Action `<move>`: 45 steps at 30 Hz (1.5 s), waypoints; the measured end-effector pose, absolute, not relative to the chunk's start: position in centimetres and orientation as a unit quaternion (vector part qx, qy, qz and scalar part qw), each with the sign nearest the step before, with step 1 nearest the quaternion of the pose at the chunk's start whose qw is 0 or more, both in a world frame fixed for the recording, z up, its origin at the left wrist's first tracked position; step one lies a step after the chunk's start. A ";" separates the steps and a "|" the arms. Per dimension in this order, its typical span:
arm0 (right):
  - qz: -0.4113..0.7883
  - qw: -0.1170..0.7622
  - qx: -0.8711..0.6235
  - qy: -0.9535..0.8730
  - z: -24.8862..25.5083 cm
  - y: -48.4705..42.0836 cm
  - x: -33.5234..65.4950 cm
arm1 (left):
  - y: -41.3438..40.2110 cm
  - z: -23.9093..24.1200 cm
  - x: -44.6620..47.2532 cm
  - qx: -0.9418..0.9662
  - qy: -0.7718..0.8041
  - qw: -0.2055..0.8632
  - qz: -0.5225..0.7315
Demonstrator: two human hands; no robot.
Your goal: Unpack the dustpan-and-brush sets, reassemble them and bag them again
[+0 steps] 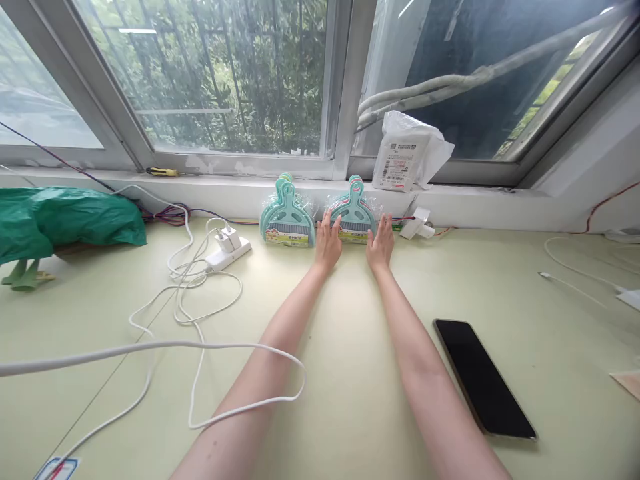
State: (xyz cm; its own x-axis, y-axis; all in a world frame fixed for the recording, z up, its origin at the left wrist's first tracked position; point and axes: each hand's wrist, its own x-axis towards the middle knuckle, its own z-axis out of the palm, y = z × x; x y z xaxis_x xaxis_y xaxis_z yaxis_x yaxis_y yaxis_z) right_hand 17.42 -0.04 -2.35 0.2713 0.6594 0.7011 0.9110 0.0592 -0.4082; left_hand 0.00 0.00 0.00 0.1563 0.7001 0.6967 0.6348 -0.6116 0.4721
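Two stacks of small teal dustpan-and-brush sets in clear wrapping stand upright against the window ledge. My left hand rests flat, fingers stretched, at the left side of the right stack. My right hand lies open at that stack's right side, fingers touching it. The left stack stands untouched just beyond my left hand.
A black phone lies near my right forearm. White cables and a power strip sprawl to the left, beside a green plastic bag. A white parcel bag sits on the window sill; a white plug lies right of the stacks.
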 end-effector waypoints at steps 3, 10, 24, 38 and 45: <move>-0.169 0.404 -0.657 -0.614 -2.1 -1.7 16.6 | -1.3 0.2 -1.6 0.737 0.443 0.012 0.511; -0.114 0.383 -0.569 -0.719 -1.2 -4.1 11.0 | -3.1 0.3 -11.9 0.644 0.513 -0.017 0.567; 0.192 0.385 -0.668 -0.608 0.0 -0.1 1.5 | -10.2 -1.0 -25.0 0.791 0.505 -0.007 0.345; 0.328 0.464 -0.570 -0.593 -2.9 -8.0 2.4 | -9.9 -0.6 -23.1 0.680 0.483 0.175 0.523; 0.363 0.575 -0.508 -0.529 -3.9 -13.9 5.6 | -11.2 0.6 -19.2 0.616 0.406 0.546 0.397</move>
State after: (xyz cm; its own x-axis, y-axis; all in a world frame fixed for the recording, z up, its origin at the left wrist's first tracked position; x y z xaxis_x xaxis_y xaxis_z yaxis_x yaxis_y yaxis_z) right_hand 5.65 -13.92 -3.94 0.1768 0.9549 0.2386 0.1193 0.2198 -0.9682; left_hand -19.25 -11.24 0.57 0.3558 0.9335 0.0458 0.0666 -0.0742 0.9950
